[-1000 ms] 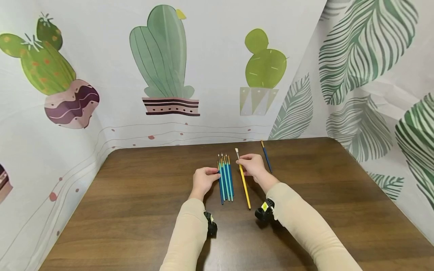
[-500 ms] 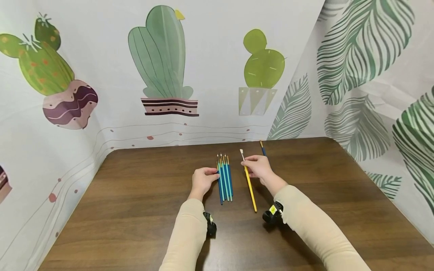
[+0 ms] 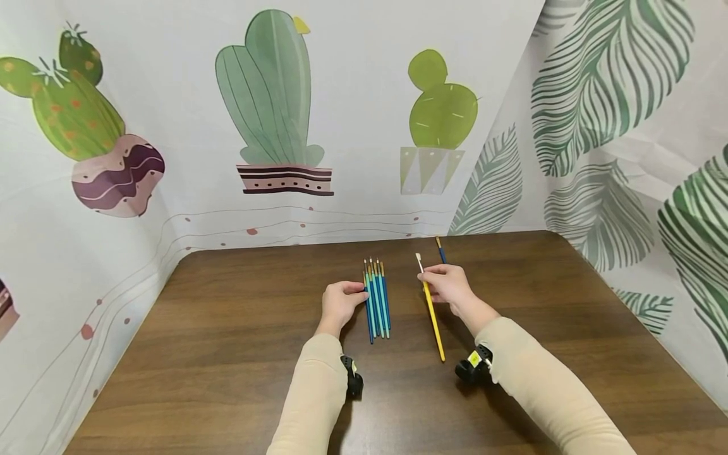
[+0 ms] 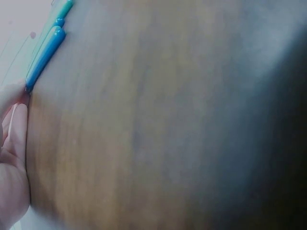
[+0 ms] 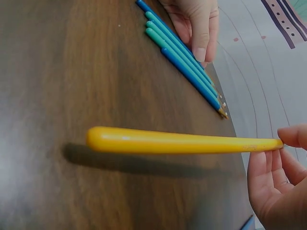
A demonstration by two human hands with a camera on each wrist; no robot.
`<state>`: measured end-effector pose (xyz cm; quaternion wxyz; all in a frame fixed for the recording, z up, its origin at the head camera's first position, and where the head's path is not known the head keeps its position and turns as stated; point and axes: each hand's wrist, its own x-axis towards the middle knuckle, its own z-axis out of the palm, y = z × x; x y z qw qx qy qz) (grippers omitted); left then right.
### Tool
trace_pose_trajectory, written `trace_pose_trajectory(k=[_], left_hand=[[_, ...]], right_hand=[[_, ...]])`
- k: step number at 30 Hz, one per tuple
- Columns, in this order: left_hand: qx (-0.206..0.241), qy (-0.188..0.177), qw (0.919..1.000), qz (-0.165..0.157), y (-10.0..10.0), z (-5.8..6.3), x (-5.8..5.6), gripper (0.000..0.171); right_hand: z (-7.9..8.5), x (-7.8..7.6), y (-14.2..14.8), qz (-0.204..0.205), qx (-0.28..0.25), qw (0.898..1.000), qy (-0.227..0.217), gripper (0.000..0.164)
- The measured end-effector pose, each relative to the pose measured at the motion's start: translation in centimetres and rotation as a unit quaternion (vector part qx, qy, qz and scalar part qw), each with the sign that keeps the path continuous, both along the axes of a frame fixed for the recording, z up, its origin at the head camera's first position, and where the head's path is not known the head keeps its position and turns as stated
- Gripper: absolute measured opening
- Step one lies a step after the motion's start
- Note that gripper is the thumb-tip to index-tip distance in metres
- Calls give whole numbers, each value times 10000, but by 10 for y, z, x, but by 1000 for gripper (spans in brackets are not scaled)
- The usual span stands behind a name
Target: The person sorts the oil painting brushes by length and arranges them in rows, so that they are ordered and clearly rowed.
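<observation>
In the head view, a row of blue and turquoise paintbrushes (image 3: 378,303) lies side by side on the wooden table, tips toward the wall. At its left edge my left hand (image 3: 339,304) pinches the outermost blue paintbrush (image 3: 370,322) between thumb and index finger, near its ferrule. My right hand (image 3: 449,285) holds a yellow paintbrush (image 3: 433,319) with a white tip, gripping it high on the handle. The right wrist view shows the yellow handle (image 5: 168,141) raised over the table, its shadow beneath. In the left wrist view only handle ends (image 4: 45,57) and part of the left hand show.
Another blue paintbrush (image 3: 441,251) lies behind the right hand, close to the table's back edge and partly hidden. The brown wooden table (image 3: 227,354) meets a cloth backdrop (image 3: 364,126) printed with cacti and leaves.
My right hand has moved to the right with the yellow paintbrush, away from the row, and now covers more of the lone blue paintbrush. My left hand has stayed in place.
</observation>
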<state>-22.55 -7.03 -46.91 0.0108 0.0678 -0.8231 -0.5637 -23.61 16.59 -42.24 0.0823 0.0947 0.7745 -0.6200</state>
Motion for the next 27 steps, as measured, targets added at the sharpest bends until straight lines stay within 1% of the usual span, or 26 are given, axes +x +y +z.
trace_pose_trajectory(k=[5, 14, 21, 27], left_hand=[[-61, 3, 10000, 4, 0, -2, -1, 21], [-11, -18, 10000, -13, 0, 0, -1, 20], [12, 38, 10000, -31, 0, -1, -1, 20], [37, -7, 10000, -30, 0, -2, -1, 20]], right_hand=[[0, 5, 8, -3, -6, 10000, 19, 34], [-2, 10, 23, -19, -16, 10000, 0, 36], [2, 20, 39, 70, 183, 9998, -12, 40], [5, 28, 54, 147, 271, 9995, -4, 42]])
